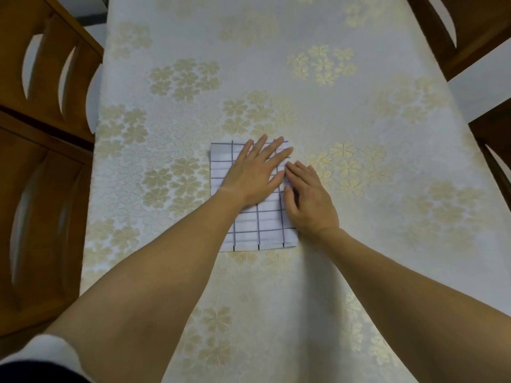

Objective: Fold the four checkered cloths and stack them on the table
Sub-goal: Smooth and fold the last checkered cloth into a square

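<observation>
Left grip (254, 172), fingers straight, presses folded white blue-checkered cloth (262, 230) on floral-covered table (193, 51); right grip (309, 205) touches cloth's right edge, pinch impossible to tell.

Both arms are bare from the left hand (255, 172) and the right hand (309, 200) back past the elbows. Off the near left corner of the table (249, 286), a white short sleeve (52, 352) covers the left upper arm, blurred, with dark clothing (33, 375) just below it.
</observation>
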`<state>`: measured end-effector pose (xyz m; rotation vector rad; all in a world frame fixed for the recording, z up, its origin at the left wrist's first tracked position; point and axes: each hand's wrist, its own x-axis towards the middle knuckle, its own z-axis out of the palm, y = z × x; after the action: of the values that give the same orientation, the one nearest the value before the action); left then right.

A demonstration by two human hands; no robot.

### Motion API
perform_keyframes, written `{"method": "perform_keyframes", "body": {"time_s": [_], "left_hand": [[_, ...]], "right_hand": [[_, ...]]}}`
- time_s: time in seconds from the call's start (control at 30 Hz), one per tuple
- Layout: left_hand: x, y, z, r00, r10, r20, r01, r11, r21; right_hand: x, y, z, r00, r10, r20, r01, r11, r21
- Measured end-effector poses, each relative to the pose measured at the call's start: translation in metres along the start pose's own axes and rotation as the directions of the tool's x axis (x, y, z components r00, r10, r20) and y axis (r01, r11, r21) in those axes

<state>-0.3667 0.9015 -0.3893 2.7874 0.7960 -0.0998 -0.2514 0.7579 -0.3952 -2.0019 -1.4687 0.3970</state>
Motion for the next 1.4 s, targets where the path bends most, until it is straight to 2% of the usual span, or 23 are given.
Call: {"method": "perform_keyframes", "body": {"time_s": [0.1,0.23,0.33,0.43,0.53,0.63,0.7,0.73,0.8,0.87,0.97,1.07,1.13,1.17,1.27,1.33,1.4], "left_hand": [[-0.001,-0.003,0.0,1.0,-0.013,-0.003,0.013,0.997,0.081],[0.001,-0.001,-0.001,1.0,-0.022,0.009,0.021,0.994,0.105],[0.001,-0.003,0.001,1.0,-0.024,0.01,0.022,0.994,0.111],[0.001,-0.002,0.001,1.0,-0.021,0.023,0.019,0.994,0.103],[0.002,-0.001,-0.001,0.999,-0.029,0.041,0.024,0.994,0.111],[0.004,0.0,-0.009,0.992,-0.028,0.126,0.016,0.996,0.093],[0.011,0.0,-0.027,0.982,0.047,0.184,-0.066,0.993,0.096],[0.016,0.0,-0.038,0.973,0.127,0.192,-0.153,0.98,0.127],[0.028,0.005,-0.057,0.929,0.302,0.215,-0.344,0.918,0.197],[0.038,0.012,-0.068,0.874,0.392,0.287,-0.46,0.857,0.231],[0.046,0.024,-0.072,0.837,0.392,0.381,-0.512,0.806,0.296],[0.047,0.032,-0.073,0.839,0.378,0.392,-0.511,0.795,0.327],[0.045,0.035,-0.074,0.836,0.368,0.407,-0.51,0.794,0.331],[0.045,0.035,-0.077,0.838,0.347,0.42,-0.496,0.806,0.324],[0.042,0.03,-0.09,0.867,0.283,0.409,-0.415,0.866,0.279],[0.039,0.018,-0.103,0.905,0.23,0.359,-0.328,0.913,0.243],[0.033,0.002,-0.117,0.932,0.128,0.34,-0.18,0.975,0.127]], "right_hand": [[0.0,0.005,0.003,1.0,-0.025,0.003,0.025,0.998,-0.053],[-0.008,0.006,-0.004,0.996,-0.055,0.071,0.065,0.987,-0.148],[-0.05,0.003,-0.021,0.986,-0.038,0.16,0.075,0.971,-0.228],[-0.1,0.003,-0.035,0.975,-0.081,0.209,0.127,0.968,-0.215],[-0.109,0.005,-0.036,0.98,-0.107,0.165,0.138,0.972,-0.188],[-0.105,0.005,-0.035,0.994,-0.048,0.103,0.063,0.987,-0.145],[-0.104,0.006,-0.036,0.998,-0.01,0.063,0.015,0.997,-0.08],[-0.105,0.006,-0.036,0.998,-0.007,0.059,0.012,0.997,-0.076],[-0.105,0.006,-0.036,0.998,-0.018,0.064,0.024,0.995,-0.092],[-0.104,0.007,-0.035,0.998,-0.008,0.069,0.015,0.995,-0.103],[-0.101,0.006,-0.03,0.998,0.058,0.012,-0.056,0.991,-0.123],[-0.074,-0.011,-0.025,0.966,0.247,-0.071,-0.255,0.956,-0.143],[-0.042,-0.026,-0.024,0.918,0.397,0.021,-0.387,0.904,-0.182],[-0.026,-0.031,-0.024,0.899,0.427,0.098,-0.4,0.892,-0.212],[0.009,-0.034,-0.038,0.836,0.425,0.348,-0.403,0.905,-0.137],[0.023,-0.027,-0.057,0.804,0.397,0.443,-0.425,0.904,-0.039],[0.031,-0.018,-0.079,0.778,0.346,0.524,-0.402,0.916,-0.009]]}}
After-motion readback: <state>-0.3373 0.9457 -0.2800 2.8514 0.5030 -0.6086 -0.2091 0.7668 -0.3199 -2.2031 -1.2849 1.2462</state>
